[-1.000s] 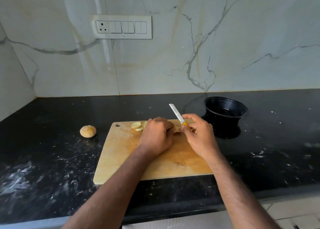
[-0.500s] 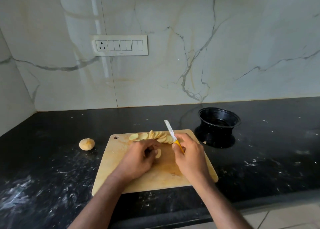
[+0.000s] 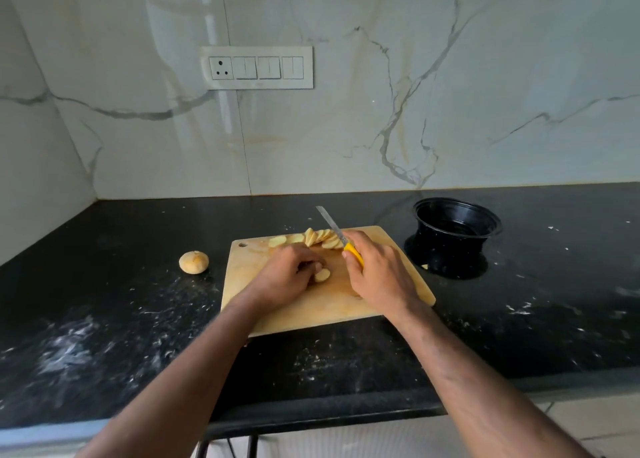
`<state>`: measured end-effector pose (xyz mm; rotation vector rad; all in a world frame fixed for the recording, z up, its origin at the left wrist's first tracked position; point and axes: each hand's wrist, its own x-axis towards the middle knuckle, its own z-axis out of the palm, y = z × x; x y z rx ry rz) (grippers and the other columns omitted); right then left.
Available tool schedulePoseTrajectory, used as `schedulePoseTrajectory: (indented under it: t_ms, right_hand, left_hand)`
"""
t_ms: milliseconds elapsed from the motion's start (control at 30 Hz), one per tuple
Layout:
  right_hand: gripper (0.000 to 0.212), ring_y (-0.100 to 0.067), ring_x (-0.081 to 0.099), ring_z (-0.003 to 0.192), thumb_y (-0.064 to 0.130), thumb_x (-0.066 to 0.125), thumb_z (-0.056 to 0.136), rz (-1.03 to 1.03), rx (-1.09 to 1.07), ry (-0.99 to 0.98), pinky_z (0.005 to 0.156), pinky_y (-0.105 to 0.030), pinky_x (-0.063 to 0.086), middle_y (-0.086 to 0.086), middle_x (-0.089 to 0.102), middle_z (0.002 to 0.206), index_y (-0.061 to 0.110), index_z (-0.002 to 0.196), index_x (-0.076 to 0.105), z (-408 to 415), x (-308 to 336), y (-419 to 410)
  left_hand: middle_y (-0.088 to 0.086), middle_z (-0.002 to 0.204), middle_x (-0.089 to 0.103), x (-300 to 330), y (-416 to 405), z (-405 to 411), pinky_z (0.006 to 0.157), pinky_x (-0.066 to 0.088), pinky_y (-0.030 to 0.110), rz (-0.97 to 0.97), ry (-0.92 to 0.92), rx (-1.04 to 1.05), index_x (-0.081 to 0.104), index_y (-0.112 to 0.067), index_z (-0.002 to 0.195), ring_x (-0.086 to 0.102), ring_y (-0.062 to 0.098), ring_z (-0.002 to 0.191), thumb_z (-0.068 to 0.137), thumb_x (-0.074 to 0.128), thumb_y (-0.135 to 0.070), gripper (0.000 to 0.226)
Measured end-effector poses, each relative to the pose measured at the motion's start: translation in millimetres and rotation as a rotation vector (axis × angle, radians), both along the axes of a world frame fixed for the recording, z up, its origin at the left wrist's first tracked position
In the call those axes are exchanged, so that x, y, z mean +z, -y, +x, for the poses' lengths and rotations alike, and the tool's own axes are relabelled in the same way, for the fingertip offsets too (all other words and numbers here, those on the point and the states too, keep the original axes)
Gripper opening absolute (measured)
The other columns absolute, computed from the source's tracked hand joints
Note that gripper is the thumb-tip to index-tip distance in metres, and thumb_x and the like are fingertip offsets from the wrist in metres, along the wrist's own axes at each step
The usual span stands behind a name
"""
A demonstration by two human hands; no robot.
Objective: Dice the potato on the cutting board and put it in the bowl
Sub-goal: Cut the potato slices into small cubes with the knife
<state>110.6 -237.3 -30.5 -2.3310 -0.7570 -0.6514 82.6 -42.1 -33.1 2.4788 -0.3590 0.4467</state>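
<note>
Left hand (image 3: 289, 277) has drawn one potato slice (image 3: 322, 275) away from the row (image 3: 318, 238).

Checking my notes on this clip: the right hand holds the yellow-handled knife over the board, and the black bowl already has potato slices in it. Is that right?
Not quite. The head view shows the bowl holding no potato; the slices lie on the board. The rest stands: the right hand holds the yellow-handled knife over the board.
</note>
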Motion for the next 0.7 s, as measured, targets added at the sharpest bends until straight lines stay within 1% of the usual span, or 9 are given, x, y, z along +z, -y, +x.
schedulePoseTrajectory:
  t_ms: [100, 133, 200, 267, 400, 500, 567, 633, 700]
  right_hand:
    - [0.035, -0.028, 0.070, 0.090, 0.024, 0.059, 0.099, 0.019, -0.024, 0.009, 0.073, -0.044, 0.058, -0.002, 0.074, 0.107, 0.020, 0.134, 0.058, 0, 0, -3]
    - [0.035, -0.026, 0.068, 0.080, 0.024, 0.060, 0.098, 0.032, -0.032, 0.006, 0.068, -0.041, 0.057, 0.003, 0.073, 0.094, 0.022, 0.133, 0.058, -2, 0, -4]
    - [0.036, -0.017, 0.054, 0.064, 0.024, 0.062, 0.095, 0.067, -0.052, -0.020, 0.062, -0.035, 0.050, 0.015, 0.053, 0.067, 0.028, 0.130, 0.058, -9, -5, -6]
    - [0.035, -0.009, 0.047, 0.058, 0.025, 0.064, 0.093, 0.096, -0.070, -0.081, 0.063, -0.031, 0.045, 0.017, 0.044, 0.057, 0.033, 0.126, 0.059, -15, -14, -4]
    - [0.022, -0.004, 0.046, 0.054, 0.029, 0.067, 0.091, 0.115, -0.094, -0.136, 0.059, -0.028, 0.041, 0.012, 0.045, 0.052, 0.031, 0.113, 0.065, -23, -23, 4]
    - [0.019, -0.005, 0.047, 0.053, 0.029, 0.068, 0.091, 0.123, -0.105, -0.139, 0.053, -0.018, 0.035, 0.012, 0.045, 0.051, 0.030, 0.110, 0.067, -21, -21, 6]
    - [0.019, -0.003, 0.052, 0.056, 0.028, 0.068, 0.091, 0.118, -0.101, -0.136, 0.048, -0.013, 0.032, 0.015, 0.049, 0.051, 0.031, 0.109, 0.067, -22, -21, 5]
    - [0.019, -0.002, 0.054, 0.059, 0.028, 0.068, 0.091, 0.107, -0.093, -0.136, 0.048, -0.012, 0.032, 0.019, 0.052, 0.054, 0.032, 0.110, 0.066, -22, -22, 6]
    - [0.020, -0.006, 0.053, 0.057, 0.028, 0.067, 0.092, 0.107, -0.096, -0.143, 0.053, -0.018, 0.037, 0.013, 0.050, 0.053, 0.033, 0.111, 0.066, -22, -22, 6]
  left_hand:
    - [-0.014, 0.089, 0.067, -1, -11, 2, 0.073, 0.045, 0.017, -0.107, -0.012, 0.062, 0.078, -0.021, 0.093, 0.060, 0.001, 0.084, 0.093, 0.068, -0.013, 0.013]
    - [-0.015, 0.088, 0.067, -3, -13, 2, 0.071, 0.044, 0.016, -0.127, -0.009, 0.073, 0.078, -0.023, 0.093, 0.061, 0.001, 0.082, 0.091, 0.072, -0.015, 0.010]
    - [-0.012, 0.085, 0.068, -5, -16, 1, 0.067, 0.046, 0.019, -0.138, -0.006, 0.079, 0.078, -0.023, 0.094, 0.061, 0.003, 0.077, 0.084, 0.080, -0.021, 0.010]
    - [-0.009, 0.088, 0.069, -6, -16, 0, 0.070, 0.052, 0.025, -0.118, -0.027, 0.047, 0.078, -0.019, 0.101, 0.064, 0.006, 0.079, 0.080, 0.084, -0.024, 0.022]
    - [-0.028, 0.090, 0.060, -5, -9, -1, 0.074, 0.046, 0.009, -0.045, -0.004, -0.040, 0.079, -0.023, 0.109, 0.060, -0.009, 0.087, 0.083, 0.081, -0.019, 0.027]
    - [-0.016, 0.082, 0.066, -9, -6, -1, 0.067, 0.052, 0.024, -0.125, 0.000, 0.048, 0.079, -0.021, 0.088, 0.062, 0.003, 0.077, 0.076, 0.088, -0.027, 0.016]
    - [-0.008, 0.075, 0.067, -10, -7, -1, 0.060, 0.051, 0.027, -0.167, -0.004, 0.092, 0.074, -0.021, 0.075, 0.061, 0.009, 0.069, 0.068, 0.093, -0.037, 0.026]
    - [-0.005, 0.074, 0.067, -9, -8, -3, 0.058, 0.050, 0.027, -0.165, 0.004, 0.066, 0.072, -0.019, 0.076, 0.060, 0.011, 0.067, 0.068, 0.092, -0.040, 0.030]
    - [-0.001, 0.082, 0.068, -8, -8, -5, 0.067, 0.053, 0.034, -0.112, -0.007, 0.016, 0.076, -0.017, 0.090, 0.061, 0.013, 0.072, 0.076, 0.087, -0.033, 0.024]
